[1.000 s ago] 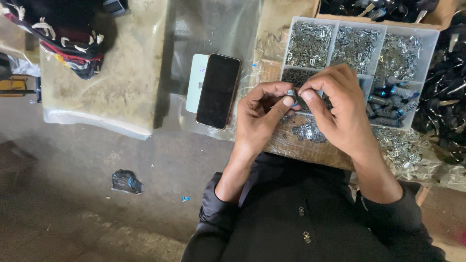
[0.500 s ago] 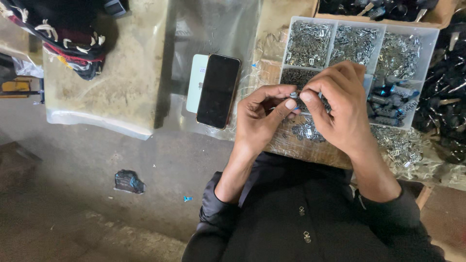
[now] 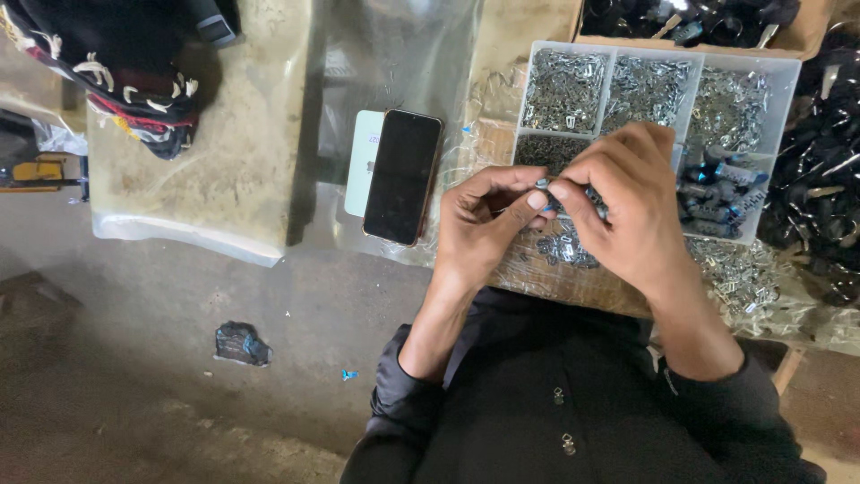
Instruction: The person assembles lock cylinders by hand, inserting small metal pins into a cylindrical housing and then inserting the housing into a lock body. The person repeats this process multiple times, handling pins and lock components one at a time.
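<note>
My left hand [image 3: 484, 222] and my right hand [image 3: 627, 206] meet fingertip to fingertip over the bench edge, pinching one small blue and metal part [image 3: 543, 184] between them. Behind the hands sits a white compartment tray [image 3: 786, 76] filled with several kinds of small silver metal pieces; one compartment on the right holds blue parts [image 3: 712, 197]. A loose heap of silver pieces [image 3: 566, 249] lies on the bench just under my hands.
A black phone [image 3: 403, 177] lies screen up on a pale card on clear plastic sheeting, left of my hands. Dark striped cloth [image 3: 125, 72] lies at the top left. Black parts [image 3: 824, 170] pile up at the right. More silver pieces [image 3: 748, 278] are scattered beside the tray.
Both hands stay pressed together on the small part, with only slight finger movement. Nothing else has shifted.
</note>
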`<state>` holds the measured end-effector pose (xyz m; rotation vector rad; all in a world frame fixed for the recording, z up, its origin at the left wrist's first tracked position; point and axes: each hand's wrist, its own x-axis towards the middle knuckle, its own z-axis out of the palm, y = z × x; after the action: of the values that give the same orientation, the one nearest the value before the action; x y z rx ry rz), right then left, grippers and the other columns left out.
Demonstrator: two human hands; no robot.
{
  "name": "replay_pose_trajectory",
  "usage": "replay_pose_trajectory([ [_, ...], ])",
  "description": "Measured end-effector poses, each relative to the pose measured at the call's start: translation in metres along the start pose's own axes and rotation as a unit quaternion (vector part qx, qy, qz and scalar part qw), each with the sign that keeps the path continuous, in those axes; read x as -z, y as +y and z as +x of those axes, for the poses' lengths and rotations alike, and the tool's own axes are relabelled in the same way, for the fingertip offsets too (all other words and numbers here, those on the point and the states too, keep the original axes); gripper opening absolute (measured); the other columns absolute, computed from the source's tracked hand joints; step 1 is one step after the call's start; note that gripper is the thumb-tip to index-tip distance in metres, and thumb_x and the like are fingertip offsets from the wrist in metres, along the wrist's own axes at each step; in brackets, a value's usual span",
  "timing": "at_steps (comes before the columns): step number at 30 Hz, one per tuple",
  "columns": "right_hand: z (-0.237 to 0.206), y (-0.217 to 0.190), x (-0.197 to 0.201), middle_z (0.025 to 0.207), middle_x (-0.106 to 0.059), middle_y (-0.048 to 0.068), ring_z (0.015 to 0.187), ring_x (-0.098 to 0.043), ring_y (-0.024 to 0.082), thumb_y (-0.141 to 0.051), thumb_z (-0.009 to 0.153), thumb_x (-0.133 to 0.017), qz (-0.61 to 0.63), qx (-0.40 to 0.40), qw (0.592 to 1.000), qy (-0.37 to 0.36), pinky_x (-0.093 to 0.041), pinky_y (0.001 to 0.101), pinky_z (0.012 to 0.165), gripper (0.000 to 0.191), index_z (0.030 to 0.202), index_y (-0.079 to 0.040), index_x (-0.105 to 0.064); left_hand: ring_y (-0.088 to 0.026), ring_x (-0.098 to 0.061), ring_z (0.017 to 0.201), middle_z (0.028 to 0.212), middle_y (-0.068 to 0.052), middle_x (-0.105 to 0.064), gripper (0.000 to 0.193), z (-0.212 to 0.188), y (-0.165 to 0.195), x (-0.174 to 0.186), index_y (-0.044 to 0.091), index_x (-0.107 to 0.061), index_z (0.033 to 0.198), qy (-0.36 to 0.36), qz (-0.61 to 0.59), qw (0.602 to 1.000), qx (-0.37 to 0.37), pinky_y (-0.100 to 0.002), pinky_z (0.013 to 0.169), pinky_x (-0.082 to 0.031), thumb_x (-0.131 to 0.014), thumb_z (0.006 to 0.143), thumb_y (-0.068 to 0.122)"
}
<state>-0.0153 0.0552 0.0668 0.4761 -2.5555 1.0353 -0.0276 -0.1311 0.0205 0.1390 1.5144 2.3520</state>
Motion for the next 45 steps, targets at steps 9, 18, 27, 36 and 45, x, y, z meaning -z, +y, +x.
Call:
replay_pose_trajectory([
  [9,-0.007,0.001,-0.006,0.094,-0.064,0.006,0.091,-0.057,0.025,-0.005,0.1,-0.076,0.044,-0.033,0.998,0.032,-0.041,0.0385,0.091,0.016,0.096,-0.005,-0.061,-0.02,-0.075,0.097,0.11,-0.015,-0.074,0.022,-0.001,0.002,-0.003,-0.005,-0.064,0.123,-0.002,-0.048,0.999,0.0,-0.031,0.084,-0.064,-0.068,0.101,-0.006],
  [18,-0.02,0.01,-0.012,0.092,-0.065,0.004,0.093,-0.057,0.025,-0.01,0.098,-0.081,0.022,-0.021,0.999,0.04,-0.04,0.0385,0.087,0.015,0.095,-0.008,-0.067,-0.02,-0.073,0.098,0.116,-0.016,-0.073,0.023,-0.003,-0.002,-0.005,-0.005,-0.065,0.123,0.03,-0.04,0.999,0.007,-0.031,0.084,-0.063,-0.068,0.1,-0.008],
  [27,0.01,-0.038,0.031,0.119,-0.064,0.012,0.113,-0.055,0.029,-0.018,0.092,-0.082,-0.103,0.08,0.991,0.026,-0.042,0.0466,0.099,0.028,0.116,-0.009,-0.072,-0.025,-0.073,0.107,0.127,-0.019,-0.071,0.022,-0.003,-0.001,-0.004,-0.001,-0.061,0.127,0.007,-0.162,0.986,0.043,-0.033,0.088,-0.063,-0.061,0.106,-0.007],
  [36,-0.076,-0.106,0.113,0.103,-0.075,-0.008,0.088,-0.073,0.014,-0.03,0.093,-0.074,0.036,0.089,0.994,-0.056,-0.054,0.0251,0.076,0.007,0.1,-0.028,-0.076,-0.027,-0.075,0.097,0.122,-0.025,-0.07,0.02,-0.004,-0.023,-0.025,-0.001,-0.059,0.13,0.004,-0.177,0.983,0.054,-0.034,0.087,-0.064,-0.057,0.111,0.005],
  [45,-0.217,0.016,0.149,0.107,-0.073,0.004,0.094,-0.068,0.02,-0.022,0.103,-0.075,-0.158,-0.225,0.943,0.186,-0.052,0.0322,0.084,0.012,0.11,-0.013,-0.073,-0.025,-0.073,0.094,0.118,-0.025,-0.07,0.028,-0.021,-0.026,-0.01,0.0,-0.058,0.13,0.028,-0.206,0.976,0.066,-0.03,0.084,-0.061,-0.066,0.104,-0.004],
])
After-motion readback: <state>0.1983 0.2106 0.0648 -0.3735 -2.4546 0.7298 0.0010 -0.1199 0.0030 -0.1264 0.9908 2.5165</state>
